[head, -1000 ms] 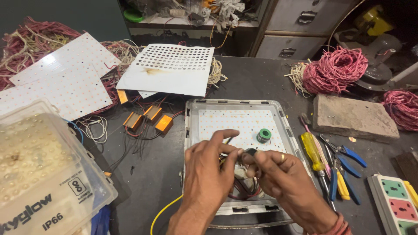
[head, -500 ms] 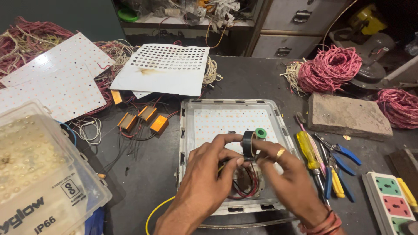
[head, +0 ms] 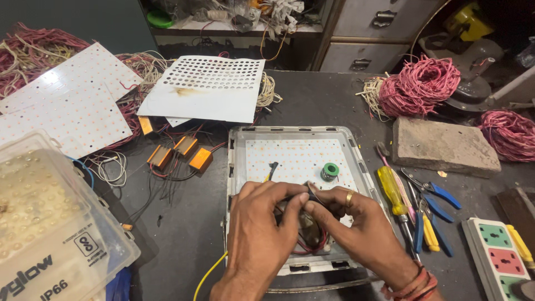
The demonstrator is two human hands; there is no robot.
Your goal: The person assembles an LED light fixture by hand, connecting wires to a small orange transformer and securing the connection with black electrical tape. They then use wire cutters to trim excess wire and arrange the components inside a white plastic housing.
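Both hands work over the near end of the grey lamp housing point(head: 237, 167), which lies flat on the dark table so that its inside is open to them. The left hand point(head: 259, 228) comes in from the near edge with the wrist low, and its thumb and first fingers pinch a small dark part point(head: 308, 192); the right hand point(head: 356, 223), with a ring on one finger, meets it from the other side and pinches the same part, so neither hand is free. Under the fingers a loop of red and black wires point(head: 312, 245) sits in the housing, probably held close for fine work. Further inside the housing lies a green solder spool point(head: 330, 170) on the white LED board point(head: 295, 156). Right of the housing lie a yellow screwdriver point(head: 390, 189) and blue pliers point(head: 440, 195), within easy reach. Beyond the housing rests a perforated white plate point(head: 209, 89).
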